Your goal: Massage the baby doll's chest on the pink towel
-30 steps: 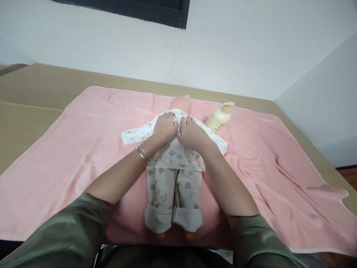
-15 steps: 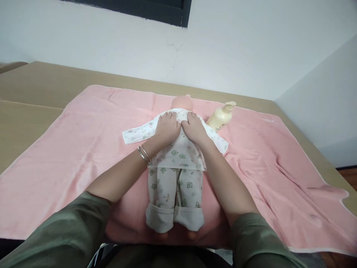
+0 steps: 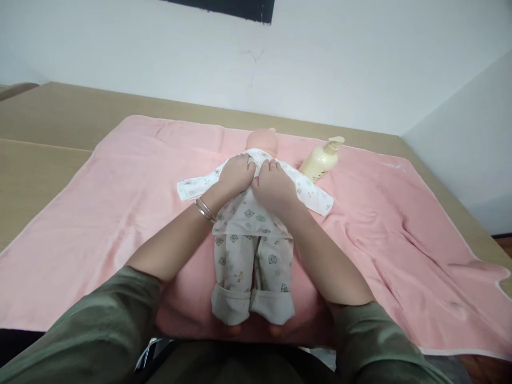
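Observation:
A baby doll lies on a pink blanket, its head toward the wall. It wears a white printed top and matching trousers with rolled cuffs. My left hand has its fingers curled on the top's upper chest, pinching the fabric near the neckline. Close beside it, my right hand also grips the top with bent fingers and thumb. Both sleeves are spread out sideways. A cream pump bottle lies tilted beside the doll's right-hand sleeve in the view.
The blanket covers much of a light wooden table. A white wall with a dark panel stands behind it. Folds run through the blanket on the right.
My fingers have drawn in from lying flatter on the chest to gripping the top near the neckline. The whole view has shifted slightly.

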{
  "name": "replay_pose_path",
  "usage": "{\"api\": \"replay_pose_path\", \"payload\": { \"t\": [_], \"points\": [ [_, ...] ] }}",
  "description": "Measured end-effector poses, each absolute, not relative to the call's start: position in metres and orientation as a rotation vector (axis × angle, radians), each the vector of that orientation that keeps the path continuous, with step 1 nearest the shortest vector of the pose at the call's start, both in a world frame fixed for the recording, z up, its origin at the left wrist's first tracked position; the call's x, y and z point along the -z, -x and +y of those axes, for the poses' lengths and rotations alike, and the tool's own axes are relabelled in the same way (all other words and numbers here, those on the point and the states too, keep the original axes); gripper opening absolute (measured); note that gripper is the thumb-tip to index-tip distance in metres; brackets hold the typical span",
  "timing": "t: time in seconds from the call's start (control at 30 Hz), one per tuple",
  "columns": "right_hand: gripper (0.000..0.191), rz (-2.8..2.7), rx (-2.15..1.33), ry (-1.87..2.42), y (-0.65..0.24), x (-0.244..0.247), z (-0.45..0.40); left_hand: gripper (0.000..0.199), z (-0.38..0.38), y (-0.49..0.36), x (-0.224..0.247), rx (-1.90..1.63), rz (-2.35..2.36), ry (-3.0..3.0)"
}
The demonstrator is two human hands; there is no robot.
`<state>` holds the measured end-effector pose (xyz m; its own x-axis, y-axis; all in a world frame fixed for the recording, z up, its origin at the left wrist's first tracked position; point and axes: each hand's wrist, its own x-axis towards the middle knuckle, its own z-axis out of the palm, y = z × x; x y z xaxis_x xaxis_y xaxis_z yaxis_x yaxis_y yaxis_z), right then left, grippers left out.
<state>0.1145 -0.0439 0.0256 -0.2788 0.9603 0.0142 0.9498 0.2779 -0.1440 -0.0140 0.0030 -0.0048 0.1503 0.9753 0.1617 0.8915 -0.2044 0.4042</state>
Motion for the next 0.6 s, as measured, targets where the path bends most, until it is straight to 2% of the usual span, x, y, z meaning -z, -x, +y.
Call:
{"api": "replay_pose_path", "payload": {
  "t": [0.23,0.37,0.6],
  "points": [
    [0.063,-2.272,-0.318,1.776,-0.134,-0.013,-0.012,0.045,-0.022,0.001,0.001,-0.41,1.807,-2.582],
    [0.063,-2.202,-0.36,1.775,-0.147,-0.004,0.01,0.044,-0.039,-0.008,-0.002,-0.377,1.643,-2.774],
    [0.062,-2.319,-0.129,1.88,-0.121,-0.013,-0.026,0.045,-0.013,0.005,-0.002,-0.53,1.75,-2.424]
  ]
}}
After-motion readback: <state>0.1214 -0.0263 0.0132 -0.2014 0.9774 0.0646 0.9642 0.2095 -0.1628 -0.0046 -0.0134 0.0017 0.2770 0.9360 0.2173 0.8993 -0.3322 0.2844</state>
